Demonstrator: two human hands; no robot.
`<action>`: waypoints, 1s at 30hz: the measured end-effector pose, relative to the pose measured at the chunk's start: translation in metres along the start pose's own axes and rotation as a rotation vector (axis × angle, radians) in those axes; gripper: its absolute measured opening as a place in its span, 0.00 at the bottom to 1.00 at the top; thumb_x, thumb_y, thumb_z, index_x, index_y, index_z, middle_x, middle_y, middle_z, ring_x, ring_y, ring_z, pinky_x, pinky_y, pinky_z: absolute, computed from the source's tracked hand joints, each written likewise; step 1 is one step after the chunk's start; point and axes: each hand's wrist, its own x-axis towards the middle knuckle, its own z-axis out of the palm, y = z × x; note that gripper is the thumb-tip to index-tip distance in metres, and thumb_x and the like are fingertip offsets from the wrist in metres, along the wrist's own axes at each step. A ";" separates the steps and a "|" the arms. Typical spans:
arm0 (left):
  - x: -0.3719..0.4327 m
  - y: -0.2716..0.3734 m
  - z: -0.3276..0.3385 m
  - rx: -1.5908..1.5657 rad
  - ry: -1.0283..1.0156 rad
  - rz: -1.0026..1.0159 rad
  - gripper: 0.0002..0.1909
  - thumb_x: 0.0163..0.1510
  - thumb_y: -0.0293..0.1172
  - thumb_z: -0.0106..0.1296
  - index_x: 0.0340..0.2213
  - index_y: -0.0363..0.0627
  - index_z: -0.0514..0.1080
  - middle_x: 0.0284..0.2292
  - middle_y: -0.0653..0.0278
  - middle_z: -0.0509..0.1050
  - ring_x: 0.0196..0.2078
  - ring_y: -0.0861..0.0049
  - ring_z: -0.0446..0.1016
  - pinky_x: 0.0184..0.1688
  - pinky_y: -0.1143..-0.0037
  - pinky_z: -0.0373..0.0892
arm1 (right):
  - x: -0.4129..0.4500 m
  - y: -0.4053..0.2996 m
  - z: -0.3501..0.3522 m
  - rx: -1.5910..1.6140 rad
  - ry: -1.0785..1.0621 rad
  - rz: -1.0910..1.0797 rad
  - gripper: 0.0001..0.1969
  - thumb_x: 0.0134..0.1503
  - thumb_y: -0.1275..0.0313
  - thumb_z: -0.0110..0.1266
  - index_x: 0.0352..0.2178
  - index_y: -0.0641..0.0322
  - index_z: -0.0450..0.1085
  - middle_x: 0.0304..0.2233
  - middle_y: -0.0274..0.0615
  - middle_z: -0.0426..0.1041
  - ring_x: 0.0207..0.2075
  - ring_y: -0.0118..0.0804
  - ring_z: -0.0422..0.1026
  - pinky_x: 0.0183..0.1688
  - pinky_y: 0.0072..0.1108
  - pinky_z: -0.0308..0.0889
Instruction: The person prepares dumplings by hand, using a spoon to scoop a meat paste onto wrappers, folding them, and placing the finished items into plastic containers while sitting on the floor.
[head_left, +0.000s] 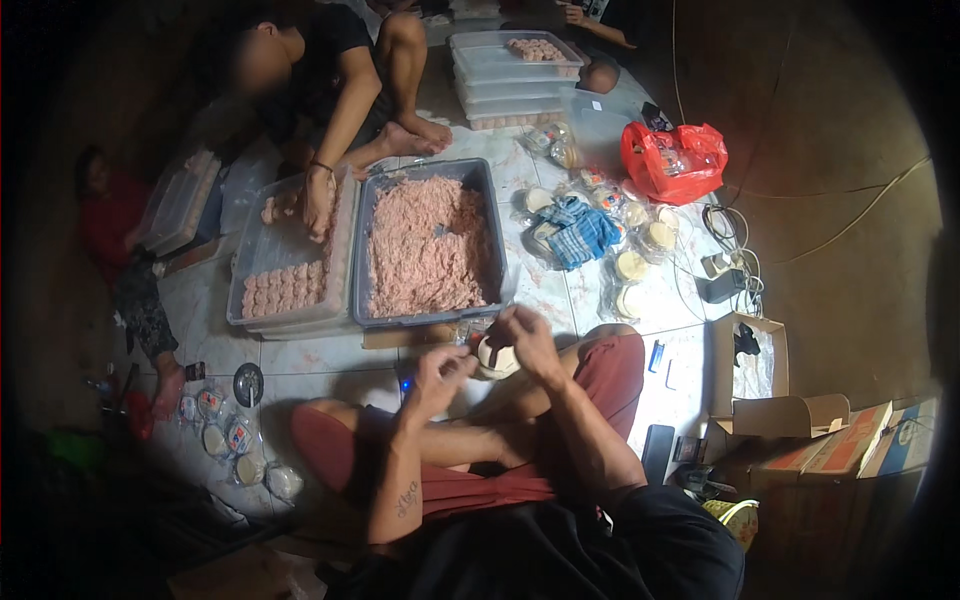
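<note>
A stack of round pale dough wrappers (498, 361) lies in front of me, between my two hands and above my crossed legs. My left hand (442, 376) is beside the stack with curled fingers; whether something thin is in them is not clear. Over the far right side of the wrappers, my right hand (531, 341) has its fingertips drawn together. A dark strip shows under them, too blurred to name. Just beyond my hands is a grey plastic tub (495, 225) of pink minced filling (424, 247), with a hollow at its right side.
A co-worker's hand (319, 202) reaches into a clear plastic box (285, 262) holding rows of filled pieces. Stacked boxes (517, 90), a red plastic bag (675, 165), a blue checked cloth (581, 232) and wrapper packs (247, 469) stand around. Cables and a cardboard box (780, 360) lie right.
</note>
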 end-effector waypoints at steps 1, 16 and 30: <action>0.001 -0.004 -0.008 -0.002 0.054 0.016 0.20 0.57 0.34 0.59 0.46 0.30 0.72 0.32 0.60 0.76 0.29 0.81 0.74 0.28 0.80 0.73 | 0.006 -0.007 -0.012 -0.032 0.014 -0.016 0.11 0.68 0.68 0.45 0.36 0.66 0.68 0.26 0.38 0.74 0.31 0.28 0.76 0.32 0.20 0.71; 0.031 -0.031 0.056 0.807 -0.009 0.489 0.18 0.49 0.35 0.62 0.43 0.47 0.76 0.51 0.60 0.71 0.53 0.56 0.68 0.56 0.61 0.62 | 0.023 0.006 -0.079 0.057 0.370 -0.061 0.10 0.64 0.65 0.52 0.33 0.62 0.70 0.21 0.25 0.63 0.19 0.16 0.57 0.20 0.12 0.52; 0.037 -0.021 0.046 0.498 0.035 0.309 0.10 0.53 0.34 0.59 0.31 0.39 0.73 0.32 0.54 0.76 0.34 0.56 0.75 0.36 0.65 0.69 | 0.025 0.017 -0.076 0.045 0.285 -0.078 0.09 0.65 0.68 0.52 0.33 0.62 0.70 0.20 0.24 0.63 0.19 0.15 0.56 0.21 0.12 0.51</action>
